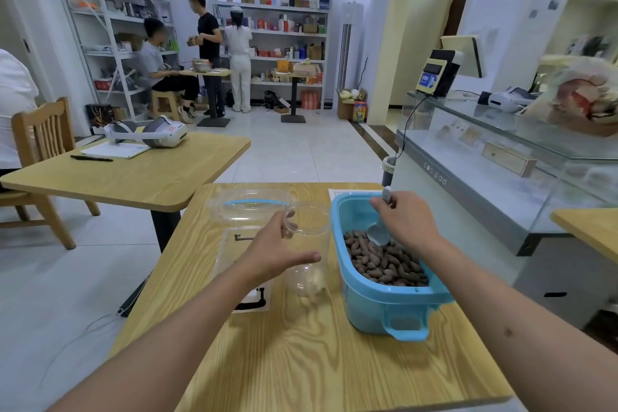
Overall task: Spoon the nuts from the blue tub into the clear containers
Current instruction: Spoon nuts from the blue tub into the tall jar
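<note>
A: Nuts (384, 262), brown, oblong and smooth-shelled, fill the near half of the blue tub (374, 304), a glossy rounded-rectangle plastic bin with a handle lug on its near end. It sits at three o'clock on the pale wood-grain table (301, 361).

B: And beside it?

A: At nine o'clock from the tub, touching its wall, stands a clear container (309, 244), a thin-walled round jar with nothing visible in it. Farther back, at eleven o'clock, lies a clear lid with a blue seal (250, 206).

B: The hands?

A: The left hand (271, 251) curls round the jar, thumb across its front. The right hand (406, 222) grips the handle of a pale grey scoop (378, 234), its bowl resting on the nuts.
</note>
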